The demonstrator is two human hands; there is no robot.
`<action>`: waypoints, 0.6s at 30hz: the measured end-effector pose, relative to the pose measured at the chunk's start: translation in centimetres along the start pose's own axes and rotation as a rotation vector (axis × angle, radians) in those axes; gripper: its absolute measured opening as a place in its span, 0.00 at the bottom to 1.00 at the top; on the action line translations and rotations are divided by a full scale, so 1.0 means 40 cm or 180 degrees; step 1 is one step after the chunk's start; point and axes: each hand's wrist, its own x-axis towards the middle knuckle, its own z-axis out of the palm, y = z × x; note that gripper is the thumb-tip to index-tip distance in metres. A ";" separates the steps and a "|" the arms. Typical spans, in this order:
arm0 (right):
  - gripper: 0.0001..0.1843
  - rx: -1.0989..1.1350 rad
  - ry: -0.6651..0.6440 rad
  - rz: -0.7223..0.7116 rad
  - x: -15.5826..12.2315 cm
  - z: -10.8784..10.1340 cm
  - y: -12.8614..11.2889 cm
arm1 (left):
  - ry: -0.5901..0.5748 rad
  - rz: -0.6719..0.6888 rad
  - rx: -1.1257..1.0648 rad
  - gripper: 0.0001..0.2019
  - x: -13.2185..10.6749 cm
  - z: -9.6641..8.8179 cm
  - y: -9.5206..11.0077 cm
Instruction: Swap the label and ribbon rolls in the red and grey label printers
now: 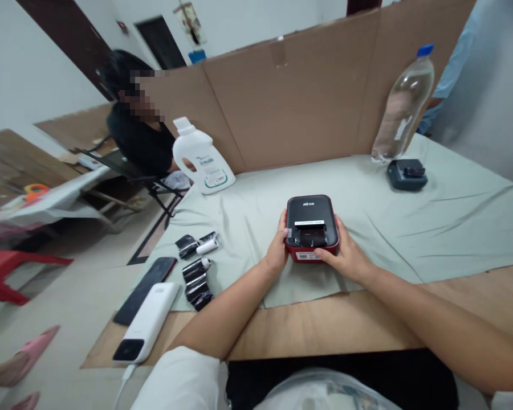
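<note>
A small black and red label printer (311, 210) sits on the pale green cloth in front of me, a white strip across its top and a dark slot area below that. My left hand (277, 246) grips its left side, fingers wrapped round the edge. On the other side my right hand (345, 253) holds the right edge, its thumb lying across the front near a white label. Left of the printer are a black-and-white roll (207, 245) with dark film and a second roll of dark, crinkled strip (197, 282); neither is touched.
A white jug (203, 159) stands at the back left, a clear bottle with blue cap (404, 108) at the back right beside a dark charger-like block (407, 174). A phone (145, 289) and white power bank (147, 322) lie front left. Cardboard (290, 102) walls the back; a person (132, 136) sits beyond.
</note>
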 end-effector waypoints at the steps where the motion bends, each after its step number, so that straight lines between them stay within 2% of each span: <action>1: 0.55 -0.0089 0.0060 -0.0026 0.000 -0.001 -0.002 | 0.0059 0.0048 -0.0011 0.31 -0.001 0.002 -0.003; 3: 0.55 -0.0329 0.0254 -0.0231 -0.003 -0.005 -0.009 | 0.0167 0.0071 -0.0033 0.31 0.001 0.002 -0.003; 5: 0.51 -0.0622 0.0417 -0.0581 -0.008 -0.011 -0.020 | 0.0257 -0.0035 -0.0045 0.31 0.006 -0.001 0.004; 9: 0.25 -0.1144 0.0353 -0.1162 -0.016 -0.023 -0.046 | 0.0362 -0.0297 -0.0022 0.32 0.019 -0.010 0.025; 11: 0.18 -0.1257 0.0336 -0.1318 -0.016 -0.023 -0.053 | 0.0441 -0.0323 0.0003 0.33 0.025 -0.011 0.032; 15: 0.17 -0.1326 0.0460 -0.1470 -0.017 -0.016 -0.057 | 0.0515 -0.0309 -0.0006 0.35 0.027 -0.003 0.038; 18: 0.17 -0.1349 0.0420 -0.1404 -0.018 -0.013 -0.056 | 0.0451 -0.0266 -0.0026 0.35 0.024 0.003 0.037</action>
